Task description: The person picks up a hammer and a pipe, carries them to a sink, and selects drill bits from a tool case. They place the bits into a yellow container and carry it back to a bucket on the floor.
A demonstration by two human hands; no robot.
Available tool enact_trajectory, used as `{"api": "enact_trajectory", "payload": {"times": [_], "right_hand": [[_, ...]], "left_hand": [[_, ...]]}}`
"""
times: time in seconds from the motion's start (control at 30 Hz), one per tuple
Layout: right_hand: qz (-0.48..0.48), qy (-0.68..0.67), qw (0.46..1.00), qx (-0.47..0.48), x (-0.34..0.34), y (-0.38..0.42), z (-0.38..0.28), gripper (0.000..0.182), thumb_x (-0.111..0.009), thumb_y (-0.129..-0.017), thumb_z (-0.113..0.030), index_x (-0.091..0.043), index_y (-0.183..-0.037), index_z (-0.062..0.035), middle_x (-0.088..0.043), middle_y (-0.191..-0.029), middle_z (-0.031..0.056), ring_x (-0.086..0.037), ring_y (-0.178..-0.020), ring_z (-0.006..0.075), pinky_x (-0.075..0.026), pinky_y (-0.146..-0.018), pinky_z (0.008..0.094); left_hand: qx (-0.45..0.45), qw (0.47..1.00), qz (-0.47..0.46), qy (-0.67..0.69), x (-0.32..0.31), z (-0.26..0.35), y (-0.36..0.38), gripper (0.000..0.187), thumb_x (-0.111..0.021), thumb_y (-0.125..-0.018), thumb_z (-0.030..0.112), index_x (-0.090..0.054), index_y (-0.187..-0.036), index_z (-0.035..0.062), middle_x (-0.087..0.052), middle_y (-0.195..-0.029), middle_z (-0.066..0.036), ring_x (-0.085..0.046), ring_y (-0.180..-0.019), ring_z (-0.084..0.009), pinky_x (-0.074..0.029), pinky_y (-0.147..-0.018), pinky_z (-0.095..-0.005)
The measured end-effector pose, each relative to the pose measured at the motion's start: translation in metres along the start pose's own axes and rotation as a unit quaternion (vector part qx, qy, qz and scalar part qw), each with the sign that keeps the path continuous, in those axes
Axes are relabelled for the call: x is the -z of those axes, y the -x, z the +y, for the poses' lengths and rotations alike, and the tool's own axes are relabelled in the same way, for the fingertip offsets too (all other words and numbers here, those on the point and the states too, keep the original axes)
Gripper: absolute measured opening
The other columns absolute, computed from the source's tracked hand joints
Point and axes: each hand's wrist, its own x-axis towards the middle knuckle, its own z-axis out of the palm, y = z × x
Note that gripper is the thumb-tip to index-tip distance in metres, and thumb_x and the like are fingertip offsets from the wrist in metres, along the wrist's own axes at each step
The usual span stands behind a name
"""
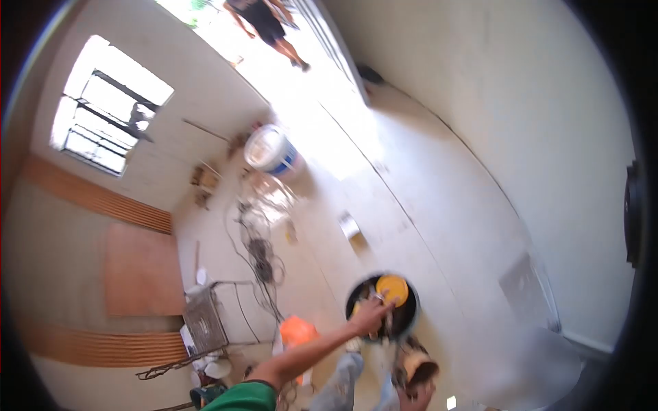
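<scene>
My left hand (372,317) reaches over a dark round bucket (351,296) between my feet. Its fingers close on the lower edge of a yellow round lid-like thing (392,288) at the bucket's mouth. Other items in the bucket are too blurred to name. At the bottom, my right hand (418,399) grips a brownish, stained, open-ended container (415,364), tilted beside my leg. Its contents cannot be made out.
Ahead stand a white paint bucket (267,149) and a small whitish box-like piece (349,225). Tangled cables (260,257), an orange bag (298,331) and a metal-framed stand (205,322) lie to the left. A person (264,24) is outside the bright doorway.
</scene>
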Motion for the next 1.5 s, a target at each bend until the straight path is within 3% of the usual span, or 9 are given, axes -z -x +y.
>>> {"api": "enact_trajectory", "payload": {"times": [0.07, 0.23, 0.27, 0.5, 0.67, 0.87, 1.03, 1.23, 1.5], "right_hand": [[0.09, 0.054, 0.989, 0.103, -0.013, -0.008, 0.001, 0.042, -0.08, -0.074, -0.041, -0.064, -0.086, -0.0042, -0.057, -0.097, 0.0157, -0.052, -0.091, 0.0336, -0.045, -0.075, 0.0446], [0.196, 0.032, 0.98, -0.027, -0.032, 0.006, 0.001, 0.038, -0.078, -0.076, -0.038, -0.063, -0.076, -0.0023, -0.059, -0.087, 0.0173, -0.055, -0.087, 0.033, -0.045, -0.071, 0.0424], [0.177, -0.096, 0.978, -0.061, -0.047, 0.018, 0.022, 0.046, -0.078, -0.076, -0.03, -0.06, -0.106, 0.0002, -0.053, -0.109, 0.0172, -0.054, -0.103, 0.0372, -0.045, -0.088, 0.043], [0.196, -0.168, 0.956, -0.137, -0.057, -0.042, -0.031, 0.037, -0.076, -0.082, -0.029, -0.054, -0.092, -0.0009, -0.045, -0.096, 0.0073, -0.049, -0.082, 0.017, -0.042, -0.071, 0.0286], [0.185, -0.118, 0.973, -0.072, -0.073, -0.104, -0.004, 0.035, -0.074, -0.084, -0.028, -0.054, -0.094, -0.0002, -0.046, -0.092, 0.0065, -0.049, -0.082, 0.0167, -0.042, -0.073, 0.0286], [0.094, -0.06, 0.992, 0.056, -0.082, -0.183, 0.012, 0.036, -0.079, -0.079, -0.025, -0.058, -0.094, -0.0002, -0.048, -0.103, 0.0131, -0.053, -0.087, 0.0257, -0.046, -0.075, 0.0335], [-0.015, 0.013, 0.982, 0.187, -0.087, -0.251, 0.0, 0.04, -0.079, -0.078, -0.03, -0.061, -0.099, -0.0018, -0.051, -0.108, 0.0123, -0.055, -0.099, 0.0273, -0.047, -0.082, 0.0361], [-0.056, -0.073, 0.994, 0.064, -0.095, -0.288, -0.017, 0.034, -0.08, -0.077, -0.029, -0.064, -0.096, -0.0052, -0.052, -0.115, 0.0158, -0.056, -0.101, 0.0308, -0.046, -0.086, 0.0392], [0.022, -0.08, 0.993, 0.079, -0.085, -0.264, -0.006, 0.035, -0.08, -0.078, -0.027, -0.062, -0.095, -0.0026, -0.052, -0.108, 0.0114, -0.054, -0.101, 0.025, -0.046, -0.085, 0.0337]], "left_hand": [[0.054, 0.989, -0.092, -0.104, -0.006, -0.017, -0.044, 0.097, -0.063, -0.068, 0.003, -0.02, -0.151, 0.0274, -0.018, -0.153, -0.024, -0.036, -0.129, -0.0488, -0.042, -0.095, -0.0545], [0.068, 0.918, -0.311, -0.236, -0.044, -0.041, -0.103, 0.116, -0.081, -0.068, 0.027, -0.001, -0.151, 0.0392, -0.005, -0.159, -0.015, -0.019, -0.139, -0.0488, -0.034, -0.1, -0.0673], [0.05, 0.909, -0.33, -0.25, -0.05, -0.042, -0.107, 0.124, -0.085, -0.061, 0.032, 0.001, -0.151, 0.0398, -0.004, -0.159, -0.014, -0.019, -0.139, -0.0476, -0.034, -0.098, -0.0687], [-0.031, 0.944, -0.217, -0.248, -0.076, -0.064, -0.099, 0.126, -0.084, -0.048, 0.031, -0.013, -0.152, 0.0285, -0.028, -0.147, -0.026, -0.038, -0.126, -0.0465, -0.049, -0.085, -0.0456], [0.038, 0.97, -0.232, -0.059, -0.015, -0.071, -0.091, 0.115, -0.078, -0.049, 0.028, -0.021, -0.149, 0.0217, -0.032, -0.138, -0.031, -0.04, -0.122, -0.0494, -0.045, -0.096, -0.0462], [0.087, 0.987, 0.013, 0.135, 0.031, -0.108, -0.016, 0.116, -0.081, -0.047, 0.029, -0.025, -0.147, 0.0177, -0.031, -0.136, -0.03, -0.038, -0.123, -0.0471, -0.043, -0.098, -0.0476], [0.203, 0.973, -0.028, 0.103, 0.035, -0.1, 0.052, 0.116, -0.082, -0.046, 0.029, -0.026, -0.147, 0.016, -0.032, -0.134, -0.03, -0.037, -0.124, -0.0472, -0.044, -0.096, -0.0486], [0.199, 0.964, -0.118, 0.127, -0.013, -0.086, 0.081, 0.118, -0.083, -0.047, 0.028, -0.024, -0.149, 0.0188, -0.033, -0.132, -0.03, -0.04, -0.121, -0.0476, -0.048, -0.091, -0.0478], [0.22, 0.966, -0.047, 0.13, -0.022, -0.076, 0.088, 0.12, -0.083, -0.046, 0.028, -0.023, -0.15, 0.0184, -0.034, -0.132, -0.028, -0.04, -0.121, -0.0464, -0.047, -0.093, -0.0465]]}}
